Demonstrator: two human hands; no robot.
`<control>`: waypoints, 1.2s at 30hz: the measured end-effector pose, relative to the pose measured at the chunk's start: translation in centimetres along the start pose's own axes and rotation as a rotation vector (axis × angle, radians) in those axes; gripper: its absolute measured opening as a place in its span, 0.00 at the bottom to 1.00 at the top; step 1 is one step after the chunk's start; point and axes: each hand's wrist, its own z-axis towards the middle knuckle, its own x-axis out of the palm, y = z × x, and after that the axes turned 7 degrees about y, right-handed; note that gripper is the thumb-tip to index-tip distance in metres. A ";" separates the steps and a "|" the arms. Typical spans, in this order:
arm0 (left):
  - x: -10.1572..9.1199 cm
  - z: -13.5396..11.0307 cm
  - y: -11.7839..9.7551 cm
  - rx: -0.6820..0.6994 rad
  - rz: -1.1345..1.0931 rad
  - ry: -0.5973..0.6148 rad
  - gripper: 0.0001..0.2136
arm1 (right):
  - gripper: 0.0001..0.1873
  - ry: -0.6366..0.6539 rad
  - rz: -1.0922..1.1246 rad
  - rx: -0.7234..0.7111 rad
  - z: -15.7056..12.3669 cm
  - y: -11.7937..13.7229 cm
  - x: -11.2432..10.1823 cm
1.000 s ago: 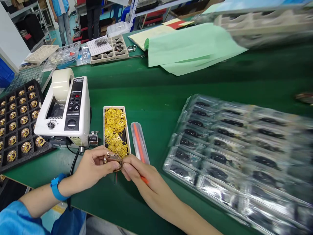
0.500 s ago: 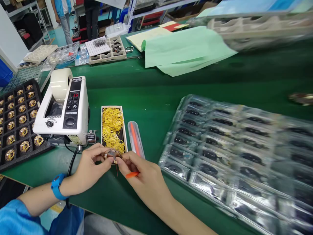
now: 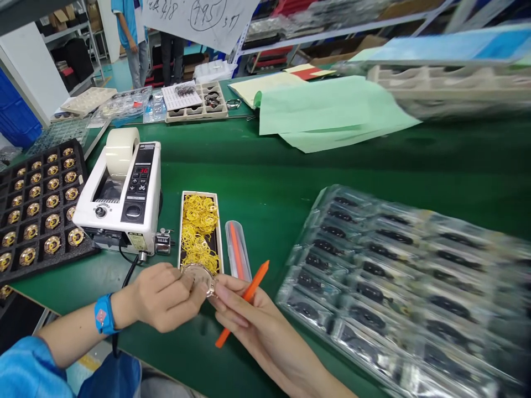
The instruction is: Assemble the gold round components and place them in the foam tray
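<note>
A round metal watch case (image 3: 199, 275), its broad face turned up, is held between both hands over the near end of a box of yellow rings. My left hand (image 3: 164, 296) is closed on its left side, fingers curled and thumb on the face. My right hand (image 3: 259, 323) pinches its right edge between thumb and fingertips. An orange pointed plastic stick (image 3: 260, 275) also lies through the fingers of my right hand, tip up and to the right. The box (image 3: 221, 243) holds many thin yellow rings (image 3: 199, 221). Fingers cover part of the case.
A white tape dispenser (image 3: 151, 207) stands left, beside a black foam tray (image 3: 43, 213) of round gold-coloured pieces. A clear case (image 3: 244, 257) with an orange stick lies right of the box. Plastic trays (image 3: 373, 265) of dark parts fill the right; green sheets (image 3: 315, 110) lie behind.
The watch case has turned over, now showing its broad face. My left fingers have curled in, and the orange stick sticks out further from my right hand. The view has shifted slightly.
</note>
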 end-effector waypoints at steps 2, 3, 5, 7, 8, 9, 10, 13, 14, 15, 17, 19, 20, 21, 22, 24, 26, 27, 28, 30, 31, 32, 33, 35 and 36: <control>-0.4 0.1 -0.3 -0.063 -0.007 0.007 0.07 | 0.22 -0.005 0.007 -0.013 0.1 -0.1 -0.3; -0.8 0.0 -0.6 -0.134 -0.029 0.017 0.06 | 0.22 -0.011 -0.001 -0.025 0.1 -0.2 -0.5; -1.8 -0.8 -1.2 -0.372 -0.150 0.016 0.09 | 0.21 -0.024 -0.036 -0.044 0.1 -0.2 -0.8; -3.0 -2.1 -1.8 -0.741 -0.381 -0.031 0.10 | 0.22 -0.041 -0.080 -0.033 0.0 -0.2 -1.0; -3.6 -2.9 -1.9 -0.955 -0.530 -0.066 0.10 | 0.22 -0.059 -0.099 -0.024 -0.1 -0.3 -1.1; -4.2 -3.6 -2.0 -1.167 -0.684 -0.110 0.11 | 0.22 -0.082 -0.116 -0.015 -0.1 -0.3 -1.1; -4.7 -4.3 -1.9 -1.359 -0.827 -0.169 0.15 | 0.22 -0.099 -0.129 -0.005 -0.2 -0.4 -1.1; -5.9 -5.5 -1.2 -1.684 -1.111 -0.389 0.26 | 0.22 -0.106 -0.155 0.017 -0.3 -0.4 -1.2; -6.2 -5.6 -0.9 -1.717 -1.141 -0.451 0.29 | 0.22 -0.092 -0.165 0.026 -0.3 -0.4 -1.2; -6.4 -5.6 -0.5 -1.729 -1.147 -0.492 0.30 | 0.22 -0.086 -0.173 0.029 -0.3 -0.4 -1.1; -6.6 -5.3 0.0 -1.729 -1.089 -0.500 0.31 | 0.23 -0.114 -0.182 0.017 -0.3 -0.3 -0.9; -6.6 -4.8 0.4 -1.710 -0.944 -0.463 0.26 | 0.23 -0.146 -0.181 0.003 -0.3 -0.3 -0.9; -6.5 -4.5 0.5 -1.691 -0.865 -0.454 0.22 | 0.23 -0.146 -0.181 0.003 -0.2 -0.3 -0.9; -6.5 -4.1 0.6 -1.672 -0.796 -0.468 0.18 | 0.24 -0.137 -0.185 0.006 -0.1 -0.3 -1.0; -6.6 -3.8 0.6 -1.627 -0.727 -0.486 0.15 | 0.23 -0.118 -0.195 0.011 0.0 -0.3 -1.1; -7.1 -2.8 0.7 -1.401 -0.545 -0.443 0.10 | 0.23 -0.082 -0.222 0.010 0.2 -0.3 -1.4; -7.9 -1.5 1.0 -1.040 -0.298 -0.221 0.05 | 0.22 -0.064 -0.245 0.000 0.2 -0.3 -1.3; -8.4 -0.8 1.3 -0.876 -0.196 -0.064 0.04 | 0.22 -0.066 -0.248 -0.005 0.1 -0.2 -1.1; -8.9 -0.1 1.6 -0.763 -0.134 0.093 0.04 | 0.22 -0.075 -0.247 -0.014 0.0 -0.1 -0.9; -9.7 1.3 2.3 -0.704 -0.125 0.328 0.06 | 0.22 -0.101 -0.231 -0.052 -0.3 0.1 -0.4; -10.0 1.9 2.6 -0.711 -0.159 0.391 0.07 | 0.21 -0.109 -0.223 -0.074 -0.4 0.2 -0.2; -10.2 2.4 2.8 -0.724 -0.209 0.415 0.07 | 0.21 -0.103 -0.218 -0.088 -0.4 0.4 -0.1; -10.3 2.9 2.9 -0.730 -0.277 0.408 0.07 | 0.20 -0.085 -0.218 -0.092 -0.4 0.5 -0.2; -10.0 3.5 2.6 -0.724 -0.462 0.371 0.07 | 0.20 -0.045 -0.234 -0.076 -0.3 0.6 -0.5; -9.6 3.7 2.4 -0.715 -0.572 0.375 0.07 | 0.20 -0.028 -0.245 -0.064 -0.2 0.7 -0.8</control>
